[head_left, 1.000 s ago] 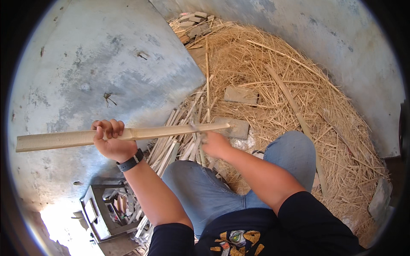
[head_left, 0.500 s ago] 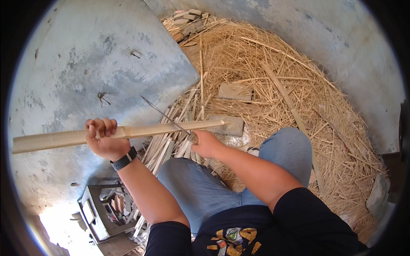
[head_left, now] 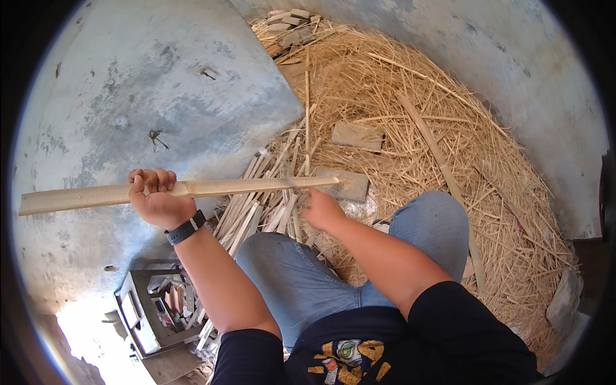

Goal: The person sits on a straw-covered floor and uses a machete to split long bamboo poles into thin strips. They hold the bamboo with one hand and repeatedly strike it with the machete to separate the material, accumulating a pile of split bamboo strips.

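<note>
A long split bamboo strip (head_left: 244,187) lies nearly level across my front, a raised joint beside my fingers. My left hand (head_left: 160,200), with a dark watch on the wrist, is closed round it left of its middle. The strip's right end meets a flat brick (head_left: 355,187) on the floor. Close to that end, my right hand (head_left: 323,210) is closed on a knife. Its blade is only a faint grey smear along the strip, and the handle is mostly hidden by my fingers.
Bamboo shavings (head_left: 359,77) cover the floor ahead and right. Pale split strips (head_left: 253,218) lie beside my knee. A second flat brick (head_left: 357,136) and a bamboo length (head_left: 433,147) rest on the shavings. Left are a blue-grey wall (head_left: 147,90) and a box of scraps (head_left: 144,333).
My right hand and the knife have moved right along the strip toward its end; the blade, clear before, is now blurred. The strip's left end has risen slightly. My left hand keeps its hold.
</note>
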The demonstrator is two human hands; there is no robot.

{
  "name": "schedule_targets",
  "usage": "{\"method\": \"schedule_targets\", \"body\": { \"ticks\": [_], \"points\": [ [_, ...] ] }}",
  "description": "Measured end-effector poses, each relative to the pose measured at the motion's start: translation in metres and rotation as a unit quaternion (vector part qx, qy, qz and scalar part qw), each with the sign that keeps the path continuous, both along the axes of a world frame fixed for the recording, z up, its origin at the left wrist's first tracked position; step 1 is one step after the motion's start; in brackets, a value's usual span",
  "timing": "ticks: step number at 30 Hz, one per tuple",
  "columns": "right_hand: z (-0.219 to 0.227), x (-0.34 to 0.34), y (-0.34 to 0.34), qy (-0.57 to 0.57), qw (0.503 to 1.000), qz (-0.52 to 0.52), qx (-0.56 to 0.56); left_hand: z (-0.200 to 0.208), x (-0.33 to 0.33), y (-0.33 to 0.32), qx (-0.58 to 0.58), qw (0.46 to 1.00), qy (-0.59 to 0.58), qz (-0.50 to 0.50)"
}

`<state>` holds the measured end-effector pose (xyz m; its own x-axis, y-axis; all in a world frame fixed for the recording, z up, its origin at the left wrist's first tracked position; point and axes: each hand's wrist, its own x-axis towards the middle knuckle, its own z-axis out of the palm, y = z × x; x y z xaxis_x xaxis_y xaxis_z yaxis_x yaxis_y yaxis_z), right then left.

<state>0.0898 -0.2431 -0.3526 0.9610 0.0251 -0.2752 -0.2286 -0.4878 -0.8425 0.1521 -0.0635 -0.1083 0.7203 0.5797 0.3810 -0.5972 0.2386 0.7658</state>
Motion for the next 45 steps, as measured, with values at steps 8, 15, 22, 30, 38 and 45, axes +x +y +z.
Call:
{"method": "schedule_targets", "body": {
  "ticks": [8, 15, 22, 30, 38, 45],
  "points": [
    [0.040, -0.014, 0.015, -0.002, 0.994, 0.047, 0.098, -0.003, 0.004, 0.005, -0.009, 0.999, 0.016, 0.038],
    [-0.011, 0.006, 0.002, 0.132, 0.988, -0.028, 0.075, -0.003, 0.006, 0.014, -0.016, 0.998, 0.032, 0.053],
    [0.025, -0.008, 0.016, -0.028, 0.993, 0.062, 0.099, -0.006, 0.005, 0.015, -0.018, 0.999, 0.017, 0.031],
    [0.011, 0.000, 0.001, 0.054, 0.997, 0.018, 0.047, -0.007, 0.002, 0.018, 0.001, 1.000, 0.008, 0.012],
    [-0.021, 0.011, -0.007, 0.098, 0.994, -0.021, 0.031, -0.003, 0.002, 0.005, -0.001, 1.000, 0.011, 0.016],
    [0.022, 0.002, 0.000, 0.021, 0.991, 0.061, 0.118, -0.005, 0.000, 0.009, 0.009, 1.000, 0.009, 0.022]
  ]
}}
